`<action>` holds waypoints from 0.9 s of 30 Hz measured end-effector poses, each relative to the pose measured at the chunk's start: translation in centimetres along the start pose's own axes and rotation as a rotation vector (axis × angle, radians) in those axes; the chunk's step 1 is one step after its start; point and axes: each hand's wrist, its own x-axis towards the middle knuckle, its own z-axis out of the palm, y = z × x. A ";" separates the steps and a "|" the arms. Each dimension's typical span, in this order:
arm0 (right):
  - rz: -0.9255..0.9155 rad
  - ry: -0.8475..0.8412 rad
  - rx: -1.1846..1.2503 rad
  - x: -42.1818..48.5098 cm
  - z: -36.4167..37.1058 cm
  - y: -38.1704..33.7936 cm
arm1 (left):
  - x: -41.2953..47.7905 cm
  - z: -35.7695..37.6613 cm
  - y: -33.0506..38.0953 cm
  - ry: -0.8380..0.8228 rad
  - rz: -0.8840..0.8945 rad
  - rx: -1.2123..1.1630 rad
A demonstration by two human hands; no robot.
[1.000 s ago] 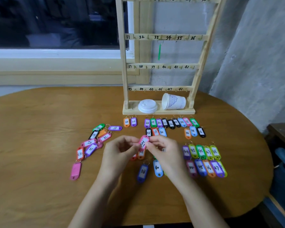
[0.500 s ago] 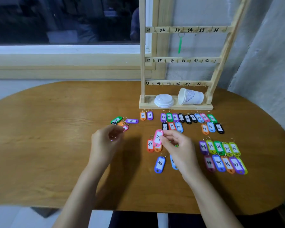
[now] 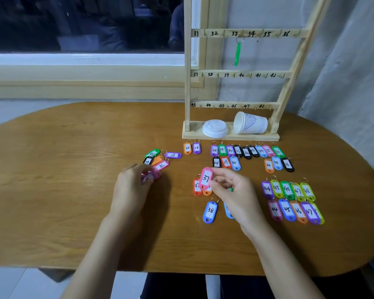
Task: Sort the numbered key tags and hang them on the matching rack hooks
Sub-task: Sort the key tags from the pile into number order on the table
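The bench (image 3: 73,169) is warm brown with wood grain. The rack (image 3: 187,87) is pale wood with black handwritten numbers, and its hung tag (image 3: 237,53) is green. The cup (image 3: 252,124) is white with a blue-violet ornament; the lid (image 3: 214,128) is plain white. Tag labels are white with black numbers. The 37 tag (image 3: 206,179) is pink, the 38 tag (image 3: 209,212) blue, the 25 tag (image 3: 187,148) orange, the 26 tag (image 3: 196,148) purple. The clear-pink tag (image 3: 154,174) is see-through.
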 end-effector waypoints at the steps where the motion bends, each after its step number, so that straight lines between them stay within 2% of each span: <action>1: 0.003 -0.006 0.003 0.0 -0.1 0.0 | 0.0 0.1 0.1 0.002 0.001 -0.003; 11: 0.006 0.026 -0.020 0.1 -1.3 0.1 | -0.8 0.1 2.9 0.076 0.026 -0.210; 19: 0.062 0.089 0.051 0.5 -3.2 0.1 | -1.8 0.9 6.0 -0.004 -0.057 -0.547; 23: 0.059 0.119 0.001 0.4 -3.8 0.3 | -2.1 1.6 6.0 -0.026 -0.108 -0.607; 27: 0.056 0.062 -0.071 -0.3 -2.7 0.3 | -2.5 1.9 5.4 -0.026 -0.139 -0.651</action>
